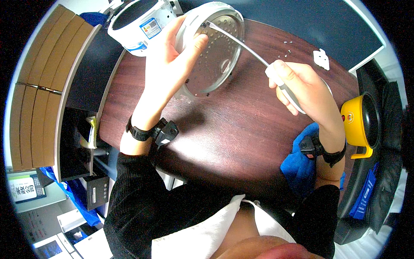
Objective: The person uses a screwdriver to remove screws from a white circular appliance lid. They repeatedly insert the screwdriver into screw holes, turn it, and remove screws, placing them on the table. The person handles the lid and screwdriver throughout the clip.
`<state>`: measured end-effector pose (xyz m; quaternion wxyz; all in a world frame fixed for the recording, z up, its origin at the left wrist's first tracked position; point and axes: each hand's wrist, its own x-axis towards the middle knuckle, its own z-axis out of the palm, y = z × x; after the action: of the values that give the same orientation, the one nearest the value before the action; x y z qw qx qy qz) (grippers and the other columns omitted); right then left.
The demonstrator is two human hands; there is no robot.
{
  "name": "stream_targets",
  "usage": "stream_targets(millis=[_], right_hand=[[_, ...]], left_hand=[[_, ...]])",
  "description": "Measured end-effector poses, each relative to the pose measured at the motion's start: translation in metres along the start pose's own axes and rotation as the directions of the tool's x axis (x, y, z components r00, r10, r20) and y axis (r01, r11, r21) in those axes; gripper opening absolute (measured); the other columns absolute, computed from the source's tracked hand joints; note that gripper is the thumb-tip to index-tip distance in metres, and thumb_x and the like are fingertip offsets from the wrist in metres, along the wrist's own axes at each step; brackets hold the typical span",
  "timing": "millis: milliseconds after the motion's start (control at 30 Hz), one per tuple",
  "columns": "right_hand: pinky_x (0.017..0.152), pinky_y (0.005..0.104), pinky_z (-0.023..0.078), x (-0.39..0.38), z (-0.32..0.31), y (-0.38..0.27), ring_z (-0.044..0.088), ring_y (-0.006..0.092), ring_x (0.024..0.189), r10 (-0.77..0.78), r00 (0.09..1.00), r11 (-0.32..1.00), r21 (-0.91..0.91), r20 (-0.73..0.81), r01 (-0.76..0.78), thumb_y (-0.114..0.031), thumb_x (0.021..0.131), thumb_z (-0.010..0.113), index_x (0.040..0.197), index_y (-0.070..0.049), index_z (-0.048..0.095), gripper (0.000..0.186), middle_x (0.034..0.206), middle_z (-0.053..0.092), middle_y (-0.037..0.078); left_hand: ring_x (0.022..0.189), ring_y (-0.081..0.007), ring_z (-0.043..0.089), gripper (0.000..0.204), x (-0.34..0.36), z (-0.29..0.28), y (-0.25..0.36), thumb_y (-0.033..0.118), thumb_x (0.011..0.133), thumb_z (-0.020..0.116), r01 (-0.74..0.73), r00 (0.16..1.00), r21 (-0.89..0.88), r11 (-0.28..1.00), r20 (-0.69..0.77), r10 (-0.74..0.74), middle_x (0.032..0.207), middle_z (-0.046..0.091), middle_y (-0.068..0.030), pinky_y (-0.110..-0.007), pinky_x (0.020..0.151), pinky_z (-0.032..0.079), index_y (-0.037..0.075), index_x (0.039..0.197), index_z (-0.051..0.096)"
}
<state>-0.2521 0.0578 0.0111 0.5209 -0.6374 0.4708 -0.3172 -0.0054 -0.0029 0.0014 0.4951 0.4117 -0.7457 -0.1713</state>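
Near the table's far edge, my left hand [172, 60] grips the rim of a round lid [220, 56] that is tilted up. The lid has a pale rim and a see-through disc dotted with small marks. My right hand [297, 82] is closed around the grey and white handle of a screwdriver [246, 46]. Its long thin metal shaft reaches left, and the tip is at a dark spot on the lid's upper rim, beside my left thumb. Whether the tip sits in a screw is too small to tell.
A white pot body [130, 26] stands behind my left hand. Several small screws [286, 51] and a white plastic plate [321, 59] lie at the far right of the brown table [241, 125]. A blue cloth [293, 155] is by my right wrist; a yellow pot [354, 121] stands further right.
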Motion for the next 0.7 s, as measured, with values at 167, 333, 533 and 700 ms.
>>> stream_targets(millis=[167, 333, 533, 700], right_hand=[[0.037, 0.0212, 0.031, 0.0002, -0.0003, 0.0019, 0.039, 0.0056, 0.036, -0.013, 1.0, 1.0, -0.003, 0.013, 0.013, -0.041, 0.095, 0.042, 0.078, 0.0, 0.055, 0.046, 0.049, 0.045, 0.0], [0.039, 0.0236, 0.034, -0.0011, 0.0034, -0.0021, 0.044, 0.0082, 0.041, 0.023, 0.997, 0.994, -0.103, -0.074, -0.031, -0.04, 0.093, 0.046, 0.075, -0.001, 0.057, 0.043, 0.05, 0.047, 0.001], [0.05, 0.0361, 0.044, -0.0024, 0.0068, 0.0012, 0.054, 0.0282, 0.052, -0.431, 0.874, 0.711, -0.681, -0.225, 0.176, -0.036, 0.086, 0.056, 0.077, -0.006, 0.06, 0.032, 0.061, 0.059, 0.009], [0.058, 0.0369, 0.047, -0.0054, -0.0022, -0.0062, 0.06, 0.0289, 0.064, -0.695, 0.695, 0.315, -0.947, -0.185, 0.064, -0.038, 0.077, 0.064, 0.084, -0.012, 0.063, 0.027, 0.073, 0.062, 0.008]], left_hand=[[0.088, -0.0185, 0.062, 0.045, 0.0001, -0.0007, 0.0005, 0.023, 0.08, 0.067, -0.023, 1.0, 0.028, 0.999, -0.01, 0.023, 0.097, 0.065, -0.0137, -0.029, 0.079, 0.048, -0.003, 0.114, 0.054], [0.086, -0.0229, 0.065, 0.046, -0.0011, 0.0013, -0.0024, 0.027, 0.08, 0.065, -0.071, 0.997, 0.018, 0.997, -0.029, 0.071, 0.094, 0.066, -0.0177, -0.031, 0.076, 0.049, -0.003, 0.114, 0.054], [0.084, -0.0289, 0.065, 0.044, -0.0023, 0.0005, -0.002, 0.025, 0.08, 0.064, -0.172, 0.983, 0.185, 0.968, -0.033, 0.181, 0.091, 0.064, -0.0217, -0.033, 0.073, 0.05, -0.002, 0.113, 0.054], [0.072, -0.0312, 0.066, 0.042, -0.0015, 0.0022, -0.0033, 0.023, 0.078, 0.065, -0.224, 0.974, 0.261, 0.939, 0.031, 0.223, 0.078, 0.064, -0.0221, -0.034, 0.066, 0.051, -0.002, 0.111, 0.055]])
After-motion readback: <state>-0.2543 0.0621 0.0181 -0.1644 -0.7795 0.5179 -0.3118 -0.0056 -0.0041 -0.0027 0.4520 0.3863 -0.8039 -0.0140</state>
